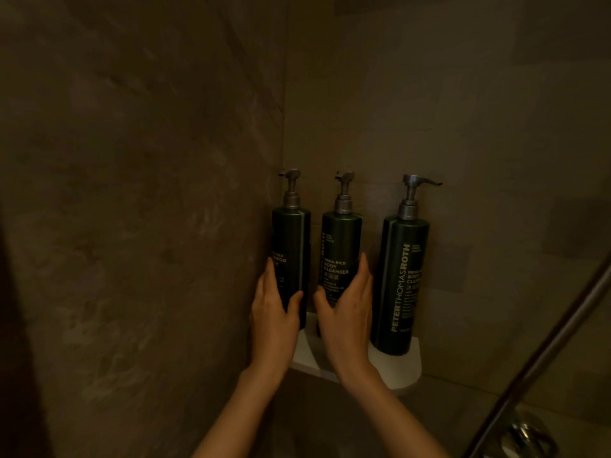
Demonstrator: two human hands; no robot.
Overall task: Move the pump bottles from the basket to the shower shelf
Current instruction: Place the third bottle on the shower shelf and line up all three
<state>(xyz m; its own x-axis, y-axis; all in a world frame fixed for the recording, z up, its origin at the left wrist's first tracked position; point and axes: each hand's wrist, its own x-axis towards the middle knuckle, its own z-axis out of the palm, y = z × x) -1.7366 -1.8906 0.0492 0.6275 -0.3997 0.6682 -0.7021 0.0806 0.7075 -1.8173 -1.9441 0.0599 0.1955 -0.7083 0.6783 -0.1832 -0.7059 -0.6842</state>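
Three dark green pump bottles stand upright on the white corner shower shelf (408, 368). My left hand (272, 312) is wrapped around the lower part of the left bottle (292, 239), the shampoo, which is against the left wall. My right hand (347, 309) grips the lower part of the middle bottle (340, 246), a body cleanser. The right bottle (401, 279), also body cleanser, stands free at the shelf's right end, its pump spout pointing right. The basket is out of view.
Dark stone-look tiled walls meet in the corner behind the shelf. A metal shower hose (542, 355) runs diagonally across the lower right, with a chrome fitting (529, 434) below it.
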